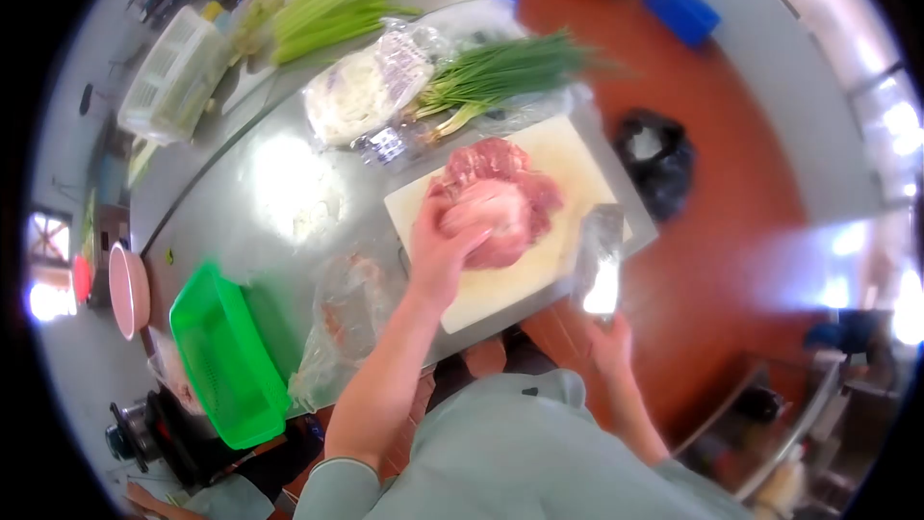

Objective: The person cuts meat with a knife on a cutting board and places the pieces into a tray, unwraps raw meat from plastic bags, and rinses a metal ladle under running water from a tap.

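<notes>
A large piece of raw meat [496, 188], pink with paler fat, lies on a white cutting board [568, 159] at the table's edge. My left hand [448, 243] grips its near left side, with fingers curled over the meat. In my right hand [608, 339] is a cleaver [599, 255], held by its handle. Its broad, shiny blade stands over the right edge of the board, apart from the meat. Left of the board, a crumpled clear plastic bag [351, 313] with reddish traces rests on the metal table [217, 221].
Beyond the board lie green onions [510, 72], a plastic-wrapped pale vegetable [371, 87] and celery [337, 10]. A green basket [226, 356] and a white crate [178, 77] stand at the left. A black bag [659, 164] is on the red floor; another person's arm [149, 501] shows at lower left.
</notes>
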Action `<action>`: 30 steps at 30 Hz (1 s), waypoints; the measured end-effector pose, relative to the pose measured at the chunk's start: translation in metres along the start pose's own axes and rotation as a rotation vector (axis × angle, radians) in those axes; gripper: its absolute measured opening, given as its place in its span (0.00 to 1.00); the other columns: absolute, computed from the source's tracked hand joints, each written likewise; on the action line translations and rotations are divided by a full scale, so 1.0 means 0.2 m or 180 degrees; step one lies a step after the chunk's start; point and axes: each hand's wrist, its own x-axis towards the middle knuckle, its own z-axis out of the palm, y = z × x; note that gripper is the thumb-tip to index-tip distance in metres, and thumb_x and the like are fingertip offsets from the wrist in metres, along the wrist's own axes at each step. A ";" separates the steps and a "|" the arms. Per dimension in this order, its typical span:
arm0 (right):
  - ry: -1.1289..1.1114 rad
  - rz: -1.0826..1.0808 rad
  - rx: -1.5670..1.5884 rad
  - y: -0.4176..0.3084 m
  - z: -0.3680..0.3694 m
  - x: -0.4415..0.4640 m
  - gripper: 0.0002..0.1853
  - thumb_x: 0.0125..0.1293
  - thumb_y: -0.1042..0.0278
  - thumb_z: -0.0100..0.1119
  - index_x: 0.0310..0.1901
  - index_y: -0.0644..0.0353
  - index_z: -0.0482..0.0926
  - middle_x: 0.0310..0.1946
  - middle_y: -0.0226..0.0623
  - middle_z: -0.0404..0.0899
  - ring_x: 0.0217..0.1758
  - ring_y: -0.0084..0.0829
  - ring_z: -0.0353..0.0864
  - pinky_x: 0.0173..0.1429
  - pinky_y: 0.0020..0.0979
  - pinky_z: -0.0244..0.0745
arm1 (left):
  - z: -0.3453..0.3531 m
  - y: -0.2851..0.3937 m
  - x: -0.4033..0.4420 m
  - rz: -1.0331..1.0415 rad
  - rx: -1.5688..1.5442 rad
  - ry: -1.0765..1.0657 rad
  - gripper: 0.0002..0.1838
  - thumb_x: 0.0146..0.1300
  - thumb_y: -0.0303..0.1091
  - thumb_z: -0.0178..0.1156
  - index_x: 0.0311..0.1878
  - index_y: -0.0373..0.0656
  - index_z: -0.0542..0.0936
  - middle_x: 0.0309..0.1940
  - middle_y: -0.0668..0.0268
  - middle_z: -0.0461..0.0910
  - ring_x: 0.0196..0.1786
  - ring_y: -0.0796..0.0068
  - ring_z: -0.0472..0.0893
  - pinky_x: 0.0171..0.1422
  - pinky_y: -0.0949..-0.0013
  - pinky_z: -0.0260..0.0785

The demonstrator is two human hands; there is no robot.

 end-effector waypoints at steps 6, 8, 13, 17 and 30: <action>-0.0163 0.0544 -0.0053 -0.05 -0.17 0.03 0.17 0.62 0.66 0.67 0.50 0.66 0.79 0.35 0.44 0.84 0.36 0.35 0.84 0.40 0.40 0.79 | 0.32 -0.23 0.11 -0.0428 0.0455 -0.0096 0.25 0.56 0.31 0.73 0.57 0.39 0.77 0.54 0.60 0.79 0.56 0.70 0.80 0.60 0.67 0.75; -0.0122 0.0483 -0.0244 0.01 -0.21 0.06 0.19 0.61 0.65 0.67 0.50 0.66 0.79 0.39 0.46 0.85 0.43 0.39 0.85 0.48 0.42 0.80 | 0.19 -0.36 0.11 -0.0426 0.0795 -0.0106 0.24 0.58 0.31 0.72 0.58 0.38 0.78 0.55 0.60 0.80 0.56 0.69 0.81 0.62 0.67 0.75; -0.0055 0.0202 -0.0415 0.11 -0.25 0.17 0.21 0.61 0.64 0.68 0.52 0.66 0.80 0.42 0.48 0.86 0.46 0.39 0.84 0.52 0.42 0.79 | -0.29 -0.49 -0.04 -0.0181 0.2063 0.0579 0.22 0.59 0.29 0.69 0.56 0.37 0.79 0.49 0.58 0.84 0.53 0.66 0.83 0.59 0.64 0.76; -0.0010 -0.0397 -0.0253 0.19 -0.24 0.17 0.20 0.61 0.65 0.67 0.53 0.65 0.80 0.42 0.44 0.86 0.46 0.36 0.84 0.52 0.39 0.78 | -0.60 -0.35 -0.26 -0.0052 0.2852 0.1388 0.21 0.58 0.29 0.69 0.55 0.37 0.79 0.48 0.57 0.84 0.52 0.63 0.84 0.58 0.62 0.76; 0.0054 -0.0162 0.0421 -0.03 -0.15 0.11 0.08 0.65 0.78 0.57 0.44 0.63 0.71 0.17 0.35 0.72 0.09 0.29 0.68 0.12 0.31 0.60 | -1.61 -0.52 -0.93 -0.1479 0.3612 0.2794 0.44 0.58 0.55 0.70 0.69 0.31 0.71 0.60 0.41 0.79 0.62 0.46 0.79 0.67 0.54 0.70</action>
